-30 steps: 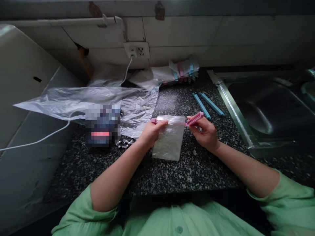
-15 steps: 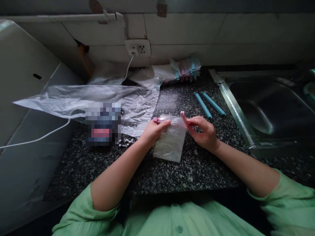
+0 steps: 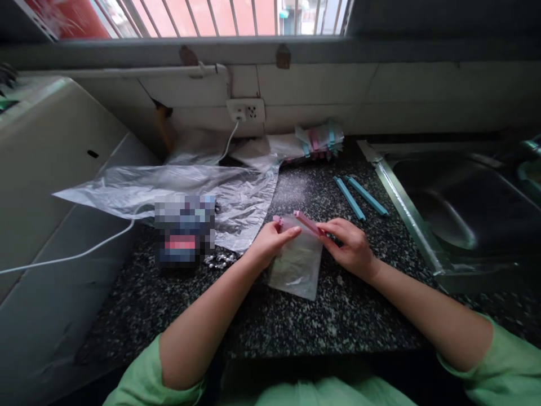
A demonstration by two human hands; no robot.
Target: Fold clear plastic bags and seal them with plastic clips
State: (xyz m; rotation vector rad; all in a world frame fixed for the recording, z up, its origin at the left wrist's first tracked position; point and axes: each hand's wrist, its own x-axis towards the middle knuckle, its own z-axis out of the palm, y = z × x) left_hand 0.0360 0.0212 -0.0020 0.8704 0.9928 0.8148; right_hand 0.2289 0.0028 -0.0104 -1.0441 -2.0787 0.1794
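Between my hands is a small clear plastic bag [image 3: 298, 268], its lower part hanging over the speckled countertop. A pink bag clip [image 3: 307, 222] lies across its top edge, with one arm swung up at an angle. My left hand [image 3: 273, 242] pinches the bag's upper left side and the clip's left end, thumb on top. My right hand [image 3: 349, 245] holds the clip at its hinged right end between thumb and fingers. Beyond my right hand, two blue bag clips [image 3: 357, 196] lie side by side on the counter.
A large crumpled plastic sheet [image 3: 243, 206] spreads across the left, beside a blurred-out object [image 3: 185, 231] and a white cable [image 3: 84, 261]. Bags with pink and blue clips [image 3: 321, 141] are piled by the wall. A metal sink [image 3: 460, 203] is at the right.
The clip's free arm has swung from the right over to the left, above the bag's top edge. Both hands keep hold. The view has tilted up, showing a barred window.
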